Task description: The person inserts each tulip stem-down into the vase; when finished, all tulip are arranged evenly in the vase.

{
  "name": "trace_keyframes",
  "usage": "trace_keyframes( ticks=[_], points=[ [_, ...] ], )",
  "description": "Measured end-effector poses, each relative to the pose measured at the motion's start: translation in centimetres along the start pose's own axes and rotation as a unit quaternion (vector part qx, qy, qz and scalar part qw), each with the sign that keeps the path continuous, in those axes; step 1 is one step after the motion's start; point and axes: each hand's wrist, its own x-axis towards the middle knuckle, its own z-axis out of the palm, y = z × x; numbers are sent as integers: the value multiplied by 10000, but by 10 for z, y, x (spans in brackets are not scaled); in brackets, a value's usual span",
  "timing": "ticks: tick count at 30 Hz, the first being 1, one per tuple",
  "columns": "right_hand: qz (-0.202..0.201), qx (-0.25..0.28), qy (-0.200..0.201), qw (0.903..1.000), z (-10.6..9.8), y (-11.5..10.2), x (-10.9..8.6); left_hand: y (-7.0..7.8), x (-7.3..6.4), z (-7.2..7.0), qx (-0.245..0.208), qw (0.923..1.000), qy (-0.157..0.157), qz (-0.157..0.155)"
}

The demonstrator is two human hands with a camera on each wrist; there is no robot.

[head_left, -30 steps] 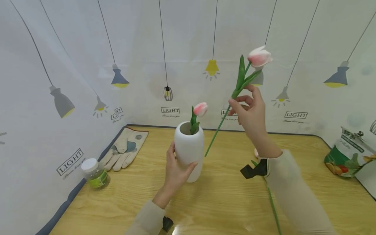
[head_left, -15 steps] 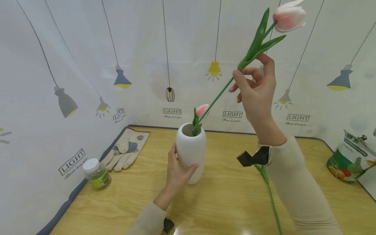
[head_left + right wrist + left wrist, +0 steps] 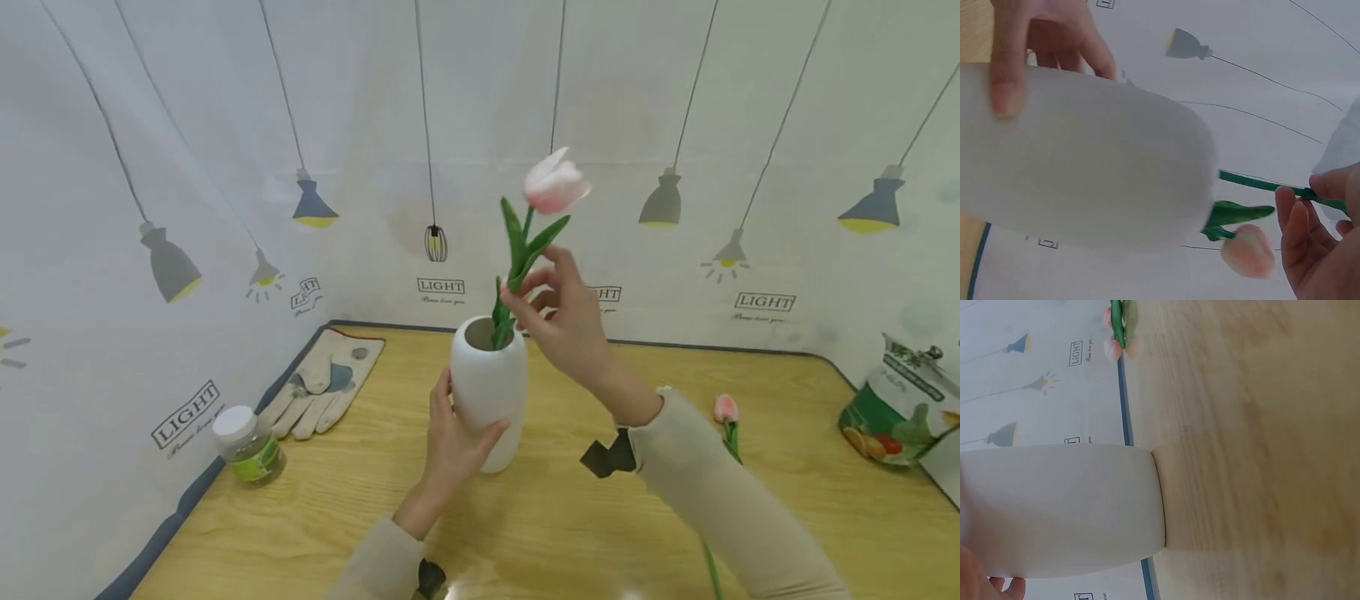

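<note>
A white vase point(image 3: 489, 392) stands upright on the wooden table, and my left hand point(image 3: 453, 446) grips its side. Above its mouth, my right hand point(image 3: 570, 329) pinches a pink-and-white tulip point(image 3: 555, 187) just below the leaves. In the right wrist view the held stem point(image 3: 1260, 182) runs to the vase rim, which hides its lower end. Another tulip point(image 3: 1249, 251) pokes out of the vase; in the head view my right hand covers its bloom. A further tulip point(image 3: 725, 408) lies on the table to the right, partly behind my right sleeve.
At the left are a white-lidded jar point(image 3: 246, 446) and a pair of work gloves point(image 3: 322, 383). A green-and-white food bag point(image 3: 896, 400) stands at the far right. A lamp-printed sheet point(image 3: 375, 125) encloses the table point(image 3: 570, 533) at the back and sides.
My right hand rose with the tulip, then came left and down until the stem's lower end reached the vase mouth. The left hand keeps its grip on the vase.
</note>
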Motion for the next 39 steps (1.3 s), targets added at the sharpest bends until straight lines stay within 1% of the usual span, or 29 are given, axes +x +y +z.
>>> trace_keyframes(
  ticks=[2,5,7,10,13,16,20,22,23,25,27,29,30,32,33,35,37,39],
  points=[
    [52,-158,-194,9997,8,5,-8,0,0,0,-1,10000,1,72],
    [282,-364,-365,9983,14,14,-19,1,1,0,-31,9999,-22,152],
    [359,-542,-359,9972,18,20,-25,2,1,0,-54,9999,-72,128],
    [403,-665,-289,9966,21,28,-33,3,1,0,-83,9999,-138,39],
    [342,-541,-227,9977,21,32,-37,3,0,0,-68,9998,-147,-72],
    [49,-401,-210,9990,16,34,-40,2,0,1,-63,9997,-161,-164],
    [-416,-482,-56,9980,-3,39,-50,2,-1,3,-135,9995,-204,-204],
    [-445,-531,59,9976,-17,44,-57,2,-2,3,-130,9996,-199,-157],
    [-392,-565,82,9976,-25,48,-61,2,-2,3,-106,9997,-192,-120],
    [-162,-601,58,9980,-42,57,-70,2,-2,2,-61,9999,-154,-49],
    [170,-666,-9,9976,-59,67,-81,1,-2,1,-36,9999,-115,8],
    [590,-909,-139,9940,-77,78,-94,1,-1,0,-37,9999,-89,49],
    [828,-1023,-215,9911,-85,83,-101,1,-1,0,-60,9999,-78,64],
    [1193,-1400,-411,9821,-101,92,-116,1,-1,-1,-90,9999,-47,87],
    [1357,-1605,-561,9761,-109,98,-124,1,-1,-1,-107,9999,-43,100],
    [1623,-2050,-889,9611,-124,109,-140,1,0,-1,-135,9998,-33,125],
    [1953,-2533,-1330,9381,-138,121,-155,1,0,-1,-114,9998,-14,149],
    [2358,-2915,-1824,9089,-149,132,-168,1,1,-2,-83,9998,5,159]
  ],
)
